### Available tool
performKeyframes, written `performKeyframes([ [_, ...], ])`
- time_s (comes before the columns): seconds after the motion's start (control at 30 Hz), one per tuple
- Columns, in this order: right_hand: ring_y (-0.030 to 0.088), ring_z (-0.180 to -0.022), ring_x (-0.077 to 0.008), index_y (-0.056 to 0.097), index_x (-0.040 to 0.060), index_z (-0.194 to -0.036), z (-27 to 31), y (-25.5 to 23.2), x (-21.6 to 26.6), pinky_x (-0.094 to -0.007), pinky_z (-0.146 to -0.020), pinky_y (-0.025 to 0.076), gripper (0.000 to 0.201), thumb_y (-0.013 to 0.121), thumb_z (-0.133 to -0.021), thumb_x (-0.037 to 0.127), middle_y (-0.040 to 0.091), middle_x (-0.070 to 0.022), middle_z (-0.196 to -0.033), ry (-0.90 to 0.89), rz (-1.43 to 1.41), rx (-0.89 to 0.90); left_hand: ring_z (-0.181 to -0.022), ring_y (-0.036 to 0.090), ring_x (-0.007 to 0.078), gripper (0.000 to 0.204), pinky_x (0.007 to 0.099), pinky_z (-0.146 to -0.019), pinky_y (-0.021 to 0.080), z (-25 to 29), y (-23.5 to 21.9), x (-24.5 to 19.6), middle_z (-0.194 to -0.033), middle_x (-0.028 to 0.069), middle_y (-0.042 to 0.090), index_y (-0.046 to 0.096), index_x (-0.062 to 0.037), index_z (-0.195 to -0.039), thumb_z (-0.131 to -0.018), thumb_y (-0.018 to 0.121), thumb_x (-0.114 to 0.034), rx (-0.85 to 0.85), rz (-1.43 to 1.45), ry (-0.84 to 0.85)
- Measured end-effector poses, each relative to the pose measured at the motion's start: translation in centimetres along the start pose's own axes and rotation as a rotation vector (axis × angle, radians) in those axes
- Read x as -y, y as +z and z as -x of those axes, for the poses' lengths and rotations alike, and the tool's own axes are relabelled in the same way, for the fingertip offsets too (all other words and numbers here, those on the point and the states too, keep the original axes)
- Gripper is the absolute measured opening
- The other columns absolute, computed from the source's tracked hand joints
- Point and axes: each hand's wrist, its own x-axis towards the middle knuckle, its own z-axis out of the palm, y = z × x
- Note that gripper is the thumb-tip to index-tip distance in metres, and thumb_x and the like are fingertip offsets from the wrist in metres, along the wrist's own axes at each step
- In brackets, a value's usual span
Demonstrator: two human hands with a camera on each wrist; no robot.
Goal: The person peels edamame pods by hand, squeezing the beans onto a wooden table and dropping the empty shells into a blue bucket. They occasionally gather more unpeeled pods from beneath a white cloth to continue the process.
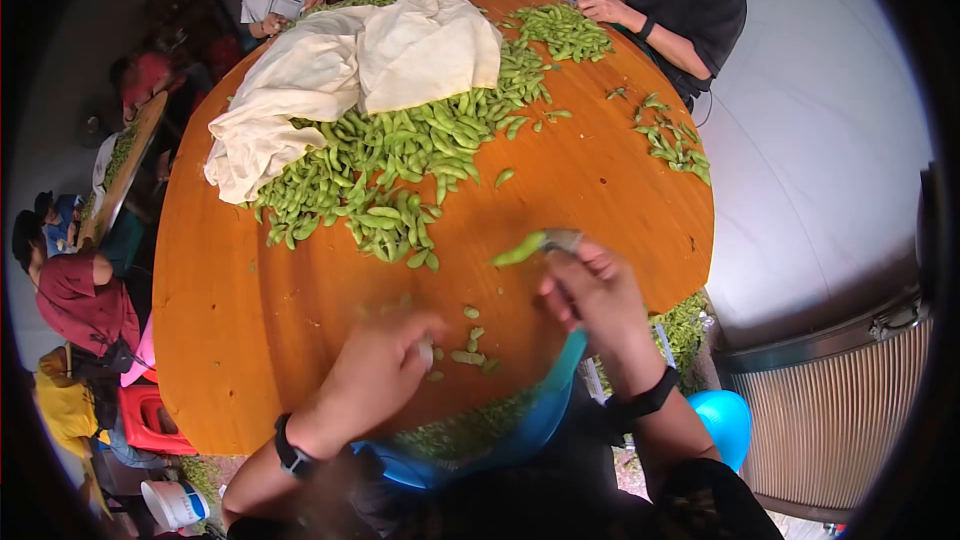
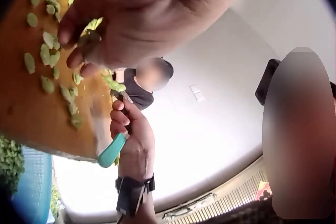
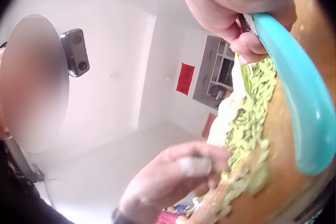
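My right hand [image 1: 605, 305] grips a tool with a teal handle [image 1: 567, 362]; a green pod [image 1: 518, 250] lies at its metal end, above the table. My left hand [image 1: 375, 370] is blurred over the near part of the table, beside loose pale-green beans [image 1: 467, 357]. In the right wrist view, the fingers of my left hand [image 3: 176, 176] are loosely bent, with a pale wrapping on one digit and no pod visible between them. The teal handle [image 3: 296, 98] extends from my right hand [image 3: 241, 1].
Many pods [image 1: 385, 155] are heaped across the wooden table [image 1: 240, 340], partly beneath a cream cloth [image 1: 425, 50]. A blue container [image 1: 545, 420] with green contents is at the near edge. Two people sit across the table; others sit at the left. A red stool [image 1: 150, 420] stands at lower left.
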Motion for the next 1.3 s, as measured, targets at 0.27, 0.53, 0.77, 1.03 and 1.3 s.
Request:
performKeyframes([
  [0.27,0.048,-0.046,-0.006,0.06,0.0008,-0.107,-0.4,-4.6,-0.4,-0.0205,-0.039,0.036,0.019,0.047,-0.098,0.011,0.059,-0.0019,-0.07,-0.005,0.173,-0.11,-0.093,0.058,0.035,0.02,0.0436,-0.08,0.049,-4.4,1.2,2.7,-0.095,0.0141,0.06,0.064,-0.0027,-0.099,-0.078,0.063,-0.002,-0.351,-0.514,0.161],
  [0.53,0.049,-0.05,-0.0049,0.06,0.0062,-0.119,1.2,-0.6,0.1,-0.0199,-0.044,0.04,0.025,0.048,-0.097,0.009,0.057,0.001,-0.071,0.025,0.285,0.078,-0.07,0.062,0.0273,0.021,0.0328,-0.064,0.052,-5.0,1.5,2.8,-0.095,0.0098,0.063,0.066,-0.0055,-0.104,-0.086,0.058,0.002,-0.271,-0.182,0.051],
  [0.77,0.053,-0.055,-0.0115,0.06,0.0033,-0.113,0.8,4.2,-0.7,-0.0283,-0.052,0.044,0.021,0.054,-0.093,0.004,0.055,-0.0046,-0.067,-0.285,0.331,0.181,-0.065,0.053,0.0046,0.022,0.0197,-0.058,0.046,-4.9,3.0,2.4,-0.088,-0.0017,0.061,0.066,-0.0053,-0.108,-0.09,0.057,0.003,-0.197,0.696,-0.037],
  [1.03,0.055,-0.054,-0.017,0.06,0.0009,-0.107,1.6,5.1,-1.4,-0.0312,-0.051,0.043,0.018,0.056,-0.09,0.003,0.056,-0.0126,-0.064,-0.339,0.47,0.196,-0.07,0.062,0.0102,0.024,0.0215,-0.058,0.049,-4.4,2.8,4.6,-0.091,0.004,0.064,0.061,-0.0025,-0.113,-0.089,0.065,-0.006,0.025,1.257,-0.117],
  [1.3,0.057,-0.056,-0.0101,0.061,0.002,-0.112,1.0,4.0,0.1,-0.0257,-0.052,0.045,0.021,0.055,-0.092,0.006,0.063,-0.0042,-0.072,-0.234,0.46,0.187,-0.067,0.062,0.0119,0.028,0.0225,-0.058,0.052,-4.0,1.0,3.9,-0.096,0.0084,0.065,0.062,-0.0026,-0.121,-0.094,0.058,-0.007,0.008,1.11,-0.087],
])
